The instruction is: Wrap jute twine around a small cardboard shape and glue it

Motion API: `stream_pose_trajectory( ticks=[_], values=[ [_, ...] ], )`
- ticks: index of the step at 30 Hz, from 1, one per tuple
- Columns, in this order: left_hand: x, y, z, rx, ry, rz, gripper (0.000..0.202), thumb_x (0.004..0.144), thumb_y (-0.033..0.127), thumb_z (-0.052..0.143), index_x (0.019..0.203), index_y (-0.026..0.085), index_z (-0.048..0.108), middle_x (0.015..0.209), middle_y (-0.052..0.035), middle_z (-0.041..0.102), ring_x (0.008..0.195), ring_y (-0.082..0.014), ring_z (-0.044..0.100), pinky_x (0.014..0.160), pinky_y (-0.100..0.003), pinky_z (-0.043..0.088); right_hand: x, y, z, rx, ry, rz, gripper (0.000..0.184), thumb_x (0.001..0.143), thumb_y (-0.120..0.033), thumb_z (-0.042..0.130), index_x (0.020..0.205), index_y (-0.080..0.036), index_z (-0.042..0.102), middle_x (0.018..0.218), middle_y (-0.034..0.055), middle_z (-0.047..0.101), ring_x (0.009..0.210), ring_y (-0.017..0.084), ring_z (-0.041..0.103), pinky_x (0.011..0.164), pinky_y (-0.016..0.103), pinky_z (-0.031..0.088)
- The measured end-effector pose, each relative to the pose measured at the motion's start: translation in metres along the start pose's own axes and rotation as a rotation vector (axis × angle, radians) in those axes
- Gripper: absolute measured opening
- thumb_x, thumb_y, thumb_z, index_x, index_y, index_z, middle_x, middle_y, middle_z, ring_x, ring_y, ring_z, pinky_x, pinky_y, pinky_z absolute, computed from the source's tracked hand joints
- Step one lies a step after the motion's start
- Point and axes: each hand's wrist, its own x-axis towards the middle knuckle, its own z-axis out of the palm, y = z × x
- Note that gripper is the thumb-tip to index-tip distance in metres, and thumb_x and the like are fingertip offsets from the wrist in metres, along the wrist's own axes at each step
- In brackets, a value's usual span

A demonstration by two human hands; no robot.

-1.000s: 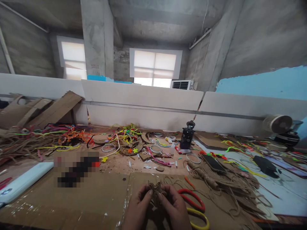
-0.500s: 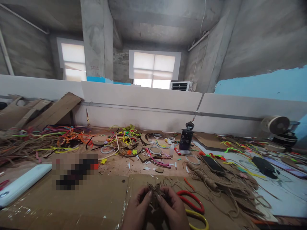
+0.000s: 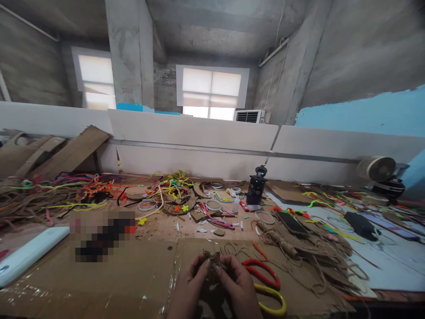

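Observation:
Between my two hands is a small folded bundle of brown twine (image 3: 211, 261), held up over the cardboard sheet (image 3: 149, 270). My left hand (image 3: 192, 281) pinches its left side between thumb and fingers. On the other side my right hand (image 3: 235, 279) grips it the same way, with the thumb pressed against the front. The lower part of the bundle is dark and partly hidden by my hands. Just right of my right hand lie scissors with one red handle (image 3: 264, 272) and one yellow handle (image 3: 272, 299); their blades cannot be seen.
Loose brown twine (image 3: 305, 266) lies to the right, with a phone (image 3: 291, 223) on it. Behind my hands stand a small white bottle (image 3: 236, 204) and a black bottle (image 3: 256, 190). Coloured pipe cleaners (image 3: 96, 188) heap at the back left. A white fan (image 3: 378, 168) stands far right.
The view has shifted slightly, so the table things sit a little further left and higher. Both hands keep their hold on the twine bundle, with hardly any finger movement.

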Motion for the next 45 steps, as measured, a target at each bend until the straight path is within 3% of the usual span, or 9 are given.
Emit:
stream_pose_trajectory(
  ticks=[5,10,16,19,27,33,38,41,45],
  values=[
    [0.0,-0.001,0.0,-0.111,-0.017,-0.049,0.047,0.062,0.049,0.092,0.09,0.016,0.074,0.077,-0.0054,0.076,0.078,-0.0238,0.072,0.07,-0.029,0.055,0.003,-0.002,-0.007,-0.042,-0.06,0.038,0.05,0.075,-0.061,0.084,0.089,-0.015,0.072,0.079,0.005,0.072,0.074,0.021,0.065,0.069,0.029,0.051],
    [0.007,-0.005,-0.007,-0.18,0.01,-0.088,0.049,0.066,0.05,0.09,0.097,0.017,0.072,0.075,-0.0031,0.075,0.062,-0.0186,0.07,0.059,-0.026,0.053,-0.003,-0.02,-0.019,-0.259,0.09,-0.068,0.046,0.082,-0.064,0.073,0.095,-0.02,0.077,0.082,0.0051,0.073,0.07,0.022,0.062,0.065,0.03,0.049],
    [0.013,-0.011,-0.011,-0.298,-0.012,-0.001,0.042,0.07,0.04,0.089,0.099,0.018,0.069,0.086,-0.0049,0.079,0.078,-0.0193,0.074,0.073,-0.026,0.057,-0.005,-0.042,-0.081,-0.845,0.034,-0.227,0.008,0.075,-0.034,0.078,0.082,-0.03,0.081,0.096,0.0062,0.076,0.094,0.033,0.065,0.085,0.037,0.047],
    [0.014,-0.01,-0.01,-0.241,0.032,-0.033,0.048,0.067,0.045,0.09,0.099,0.019,0.066,0.077,-0.0016,0.076,0.059,-0.0153,0.069,0.055,-0.023,0.051,-0.002,-0.046,-0.105,-0.955,-0.112,-0.195,0.017,0.075,-0.023,0.072,0.087,-0.031,0.08,0.107,0.004,0.077,0.099,0.03,0.067,0.088,0.035,0.048],
    [0.006,0.001,-0.006,-0.265,0.109,-0.036,0.058,0.058,0.039,0.096,0.103,0.018,0.066,0.081,-0.0008,0.074,0.06,-0.0129,0.066,0.057,-0.021,0.051,0.005,-0.067,-0.088,-1.364,-0.194,-0.035,0.033,0.065,-0.008,0.059,0.094,-0.022,0.068,0.096,0.0037,0.073,0.086,0.022,0.066,0.071,0.028,0.043],
    [-0.005,0.014,-0.001,-0.276,0.16,-0.05,0.055,0.053,0.027,0.097,0.101,0.017,0.073,0.078,-0.003,0.072,0.06,-0.0135,0.062,0.052,-0.02,0.049,0.01,-0.048,-0.101,-0.91,-0.128,0.024,0.024,0.067,-0.024,0.071,0.09,-0.022,0.065,0.094,0.0052,0.073,0.088,0.025,0.07,0.077,0.032,0.052],
    [-0.006,0.018,0.0,-0.273,0.134,-0.051,0.052,0.05,0.029,0.098,0.096,0.016,0.076,0.081,-0.0054,0.074,0.068,-0.0168,0.067,0.062,-0.023,0.054,0.021,-0.027,-0.126,-0.373,0.014,0.081,0.051,0.052,-0.038,0.089,0.096,-0.023,0.069,0.089,0.0073,0.073,0.088,0.03,0.071,0.08,0.04,0.056],
    [-0.007,0.019,0.0,-0.262,0.123,-0.063,0.05,0.05,0.029,0.098,0.092,0.015,0.076,0.081,-0.0063,0.075,0.066,-0.0169,0.067,0.062,-0.023,0.053,0.017,-0.027,-0.132,-0.234,-0.107,0.106,0.071,0.047,-0.051,0.094,0.11,-0.025,0.073,0.09,0.0077,0.072,0.081,0.028,0.069,0.073,0.039,0.056],
    [-0.007,0.018,0.0,-0.264,0.122,-0.062,0.051,0.051,0.028,0.096,0.094,0.014,0.073,0.082,-0.0069,0.077,0.068,-0.0176,0.069,0.066,-0.024,0.053,0.002,-0.036,-0.124,-0.265,-0.253,0.231,0.065,0.061,-0.058,0.09,0.117,-0.028,0.075,0.09,0.0066,0.071,0.082,0.026,0.069,0.077,0.037,0.056]
  ],
)
